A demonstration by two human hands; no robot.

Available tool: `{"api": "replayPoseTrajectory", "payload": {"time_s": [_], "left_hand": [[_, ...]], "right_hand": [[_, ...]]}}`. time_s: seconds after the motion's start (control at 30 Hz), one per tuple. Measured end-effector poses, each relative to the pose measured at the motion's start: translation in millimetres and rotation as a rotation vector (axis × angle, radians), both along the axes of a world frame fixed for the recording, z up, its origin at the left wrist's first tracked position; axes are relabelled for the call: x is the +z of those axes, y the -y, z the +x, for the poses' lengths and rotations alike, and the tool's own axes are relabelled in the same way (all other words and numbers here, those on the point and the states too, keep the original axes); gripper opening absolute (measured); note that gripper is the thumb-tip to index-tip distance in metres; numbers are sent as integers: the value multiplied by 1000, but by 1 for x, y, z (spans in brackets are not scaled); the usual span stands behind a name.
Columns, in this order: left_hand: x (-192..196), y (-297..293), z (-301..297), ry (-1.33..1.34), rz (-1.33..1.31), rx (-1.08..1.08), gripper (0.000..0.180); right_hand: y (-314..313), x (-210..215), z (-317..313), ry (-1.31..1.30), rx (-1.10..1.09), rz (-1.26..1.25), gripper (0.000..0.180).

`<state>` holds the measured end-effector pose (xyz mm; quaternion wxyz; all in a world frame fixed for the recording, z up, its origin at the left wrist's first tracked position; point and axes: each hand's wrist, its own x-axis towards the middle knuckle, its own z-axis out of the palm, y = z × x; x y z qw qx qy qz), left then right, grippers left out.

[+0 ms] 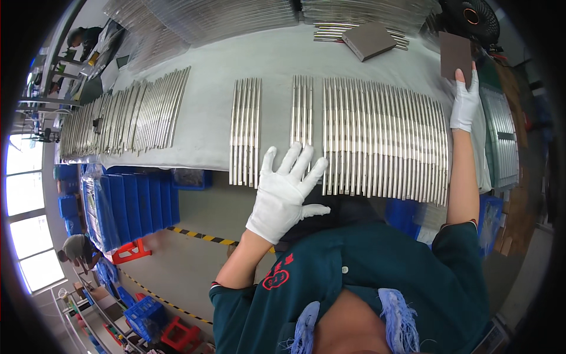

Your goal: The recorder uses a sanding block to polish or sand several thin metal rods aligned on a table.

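My left hand (283, 197), in a white glove with bare fingertips not showing, is open with its fingers spread. Its fingertips lie over the lower ends of a narrow group of shiny metal rods (302, 106). Left of it is another small group of rods (244, 118), and to its right a wide row of rods (383, 138) lies side by side. At the far right, my right hand (466, 106) wears a white glove with some fingertips bare. It grips the near end of a flat brown rectangular block (456, 54).
A second brown block (369, 41) rests on rods at the back. More rods (127, 115) lie on the pale-covered table (206, 127) at left. Clear plastic trays (230, 20) line the back, near a black fan (471, 17). Blue crates (138, 203) stand below; people work at far left.
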<state>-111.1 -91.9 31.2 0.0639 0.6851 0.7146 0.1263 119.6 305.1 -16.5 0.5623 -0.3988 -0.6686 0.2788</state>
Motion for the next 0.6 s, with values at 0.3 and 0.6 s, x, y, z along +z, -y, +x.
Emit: {"api": "replayPoseTrajectory", "payload": {"time_s": [0.3,0.6], "left_hand": [[2,-3,-1,-67,14,-8,100],[-11,-46,20,25,54,-149,103]], "right_hand": [[-4,-6,0,-70,37,-13,67],[-5,-7,-2,-91,24,-22,67]]}}
